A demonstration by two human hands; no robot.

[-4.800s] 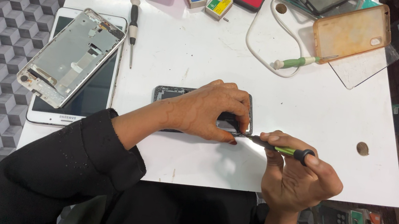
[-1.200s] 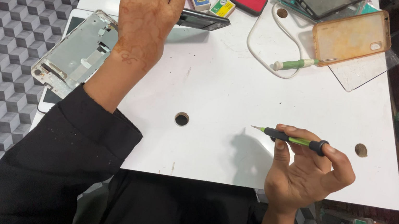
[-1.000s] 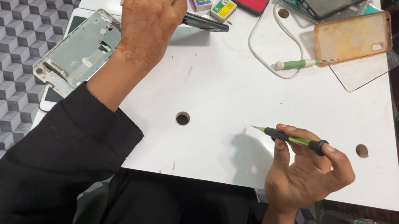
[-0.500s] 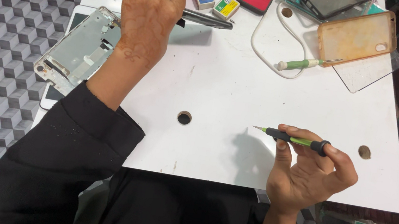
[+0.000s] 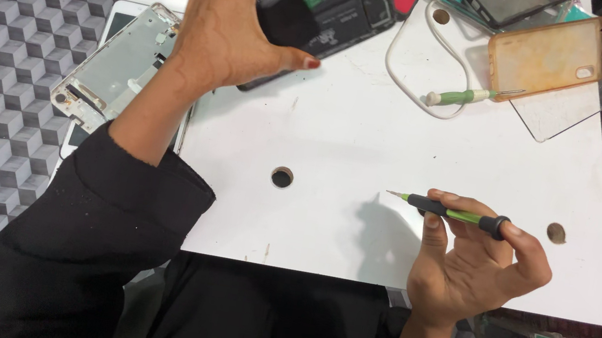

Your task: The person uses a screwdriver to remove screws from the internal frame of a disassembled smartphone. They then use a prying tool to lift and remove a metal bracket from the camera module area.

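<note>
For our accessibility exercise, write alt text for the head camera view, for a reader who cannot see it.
Over a white table, the person's left hand lifts an opened phone, while the right hand holds a green-and-black screwdriver. A metal phone frame lies at left; an orange case at upper right.

1. The opened phone (image 5: 324, 13) is seen as glossy black plastic;
2. the screwdriver (image 5: 453, 212) – matt handle, metal tip;
3. the table (image 5: 339, 127) – smooth white, matt;
4. the phone case (image 5: 547, 56) – translucent, soft-looking.

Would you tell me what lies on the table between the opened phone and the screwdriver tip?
In the head view, only bare white table with one round hole lies between the opened phone and the screwdriver.
</note>
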